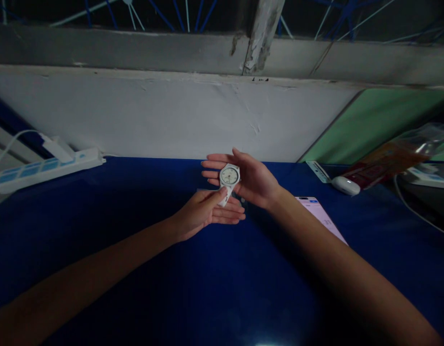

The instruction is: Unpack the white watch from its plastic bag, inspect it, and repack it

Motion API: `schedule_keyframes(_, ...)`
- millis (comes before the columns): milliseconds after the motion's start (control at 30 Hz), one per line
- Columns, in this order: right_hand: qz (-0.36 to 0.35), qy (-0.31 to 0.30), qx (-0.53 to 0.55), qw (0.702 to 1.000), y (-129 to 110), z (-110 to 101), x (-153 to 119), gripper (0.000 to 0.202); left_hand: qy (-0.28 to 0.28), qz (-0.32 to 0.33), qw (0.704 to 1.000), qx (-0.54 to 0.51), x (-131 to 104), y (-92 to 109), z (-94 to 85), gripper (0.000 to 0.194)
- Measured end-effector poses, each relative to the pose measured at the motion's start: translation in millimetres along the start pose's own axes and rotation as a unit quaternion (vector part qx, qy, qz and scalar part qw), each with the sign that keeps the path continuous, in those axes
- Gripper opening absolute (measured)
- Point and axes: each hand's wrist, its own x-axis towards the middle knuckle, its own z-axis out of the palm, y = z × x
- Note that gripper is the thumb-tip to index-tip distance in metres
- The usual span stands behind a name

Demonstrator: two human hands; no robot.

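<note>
A white wristwatch [229, 176] with a round, pale dial faces up between my two hands, over the blue tabletop. My left hand [203, 211] pinches its lower strap, thumb on top and fingers stretched out beneath. Behind the watch, my right hand [256, 178] is held open with the palm turned toward it and the fingers extended to the left. Whether the right palm touches the watch I cannot tell. Something clear, like a plastic piece [242, 201], shows partly behind the hands.
A lit phone [321, 216] lies beyond my right forearm. Further right are a white mouse-like object [346, 185], a small card [318, 171] and a plastic-wrapped package [387, 154]. A power strip [44, 169] with a plugged-in charger sits at left. A white wall [171, 115] bounds the back.
</note>
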Motion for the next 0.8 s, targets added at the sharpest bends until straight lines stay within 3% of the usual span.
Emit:
schedule_keyframes(100,-0.097,0.032,-0.162,0.981,-2,-4,-1,0.041,0.032,0.05,0.994,0.091,3,11,-5.9,0.04)
schedule_keyframes(167,-0.16,0.039,-0.346,0.924,-7,-7,-6,0.044,0.055,0.116,0.966,0.225,3,18,-13.1,0.035)
schedule_keyframes(200,-0.181,0.029,-0.444,0.877,-10,-7,-9,0.045,0.078,0.17,0.931,0.314,2,22,-17.3,0.032)
schedule_keyframes(233,-0.193,0.004,-0.529,0.826,-13,-8,-13,0.043,0.101,0.223,0.875,0.417,1,24,-21.5,0.028)
schedule_keyframes(300,-0.214,-0.05,-0.631,0.744,-16,-8,-22,0.038,0.162,0.315,0.74,0.572,0,26,-28.8,0.022)
schedule_keyframes(333,-0.224,-0.066,-0.654,0.719,-16,-9,-27,0.036,0.16,0.341,0.697,0.611,-1,26,-31.3,0.021)
schedule_keyframes(400,-0.241,-0.067,-0.673,0.696,-12,-12,-38,0.035,0.138,0.366,0.654,0.648,-1,21,-34.1,0.022)
schedule_keyframes(467,-0.247,-0.05,-0.68,0.688,-5,-19,-50,0.035,0.105,0.365,0.636,0.671,0,14,-34.7,0.028)
schedule_keyframes(600,-0.235,0.022,-0.696,0.678,11,-41,-77,0.036,0.041,0.328,0.607,0.722,4,1,-38.5,0.074)
schedule_keyframes(700,-0.223,0.081,-0.705,0.668,15,-56,-91,0.037,0.016,0.276,0.612,0.741,5,-7,-45.8,0.074)
schedule_keyframes(800,-0.188,0.076,-0.719,0.665,14,-66,-96,0.036,0.032,0.255,0.629,0.734,6,-12,-52.3,0.072)
